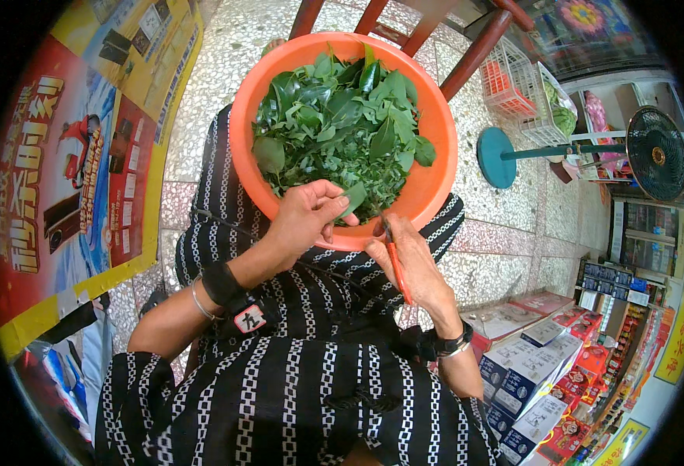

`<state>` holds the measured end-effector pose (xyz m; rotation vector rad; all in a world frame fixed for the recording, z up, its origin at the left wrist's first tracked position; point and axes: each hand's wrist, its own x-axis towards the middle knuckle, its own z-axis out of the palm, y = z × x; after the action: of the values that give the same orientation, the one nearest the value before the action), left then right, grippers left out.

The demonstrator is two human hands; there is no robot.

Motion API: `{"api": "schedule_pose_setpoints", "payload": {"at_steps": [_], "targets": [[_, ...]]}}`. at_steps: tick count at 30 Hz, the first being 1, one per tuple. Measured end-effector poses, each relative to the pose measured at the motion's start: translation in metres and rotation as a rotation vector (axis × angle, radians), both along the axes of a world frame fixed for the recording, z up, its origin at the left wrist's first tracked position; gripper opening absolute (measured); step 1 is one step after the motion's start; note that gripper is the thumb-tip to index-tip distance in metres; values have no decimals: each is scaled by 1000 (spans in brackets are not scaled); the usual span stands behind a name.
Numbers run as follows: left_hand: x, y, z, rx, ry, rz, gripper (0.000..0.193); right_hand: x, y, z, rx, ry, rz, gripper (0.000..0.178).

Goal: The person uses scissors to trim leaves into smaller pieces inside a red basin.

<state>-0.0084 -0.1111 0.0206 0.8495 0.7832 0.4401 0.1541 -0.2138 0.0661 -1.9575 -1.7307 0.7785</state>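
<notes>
A green leaf [353, 199] is held by the left hand [307, 217] above the near edge of an orange basin [444, 147]. It is pinched between thumb and forefinger, and its lower end is covered by the fingertips; the other fingers are bent beneath, only partly seen. An orange-handled tool [396, 272] is gripped in the right hand [416, 268], its handle laid across the hand between thumb and forefinger. The thumb and forefinger are closed in on it, but how the remaining fingers are bent cannot be told, as they are hidden under the hand. Only a small dark part is seen at the tool's front end, so its kind cannot be made out. Whether the leaf is touched by the tool cannot be told either.

The basin is heaped with leaves [334, 116], by which its bottom is hidden; single leaves are hard to separate in the middle. What the basin is rested on is concealed, though striped clothing [272, 388] is seen at both its sides.

Beyond it, a wooden chair [478, 54] is cut off by the upper edge. At the right, a fan [657, 153] and stacked boxes [540, 361] are bent by the lens.
</notes>
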Motion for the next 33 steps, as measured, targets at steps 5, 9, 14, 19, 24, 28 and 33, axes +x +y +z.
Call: {"api": "schedule_pose_setpoints", "payload": {"at_steps": [5,9,14,19,24,28,33], "targets": [[3,-5,3,70,-13,-107,13,-2,3,5,-181,48,-48,46],[2,-4,1,18,16,-64,13,-3,6,10,-145,102,-160,48],[2,-4,-2,-50,-57,10,17,0,1,4,-31,102,-77,46],[1,-5,0,-70,-88,-62,9,-1,-3,6,-79,-37,30,49],[3,-8,1,-66,3,-56,13,-3,6,15,-229,54,-70,46],[0,-2,1,-75,47,9,18,-1,5,16,-226,110,-167,45],[-1,0,1,-69,27,34,18,2,-5,7,-49,76,-75,45]]}}
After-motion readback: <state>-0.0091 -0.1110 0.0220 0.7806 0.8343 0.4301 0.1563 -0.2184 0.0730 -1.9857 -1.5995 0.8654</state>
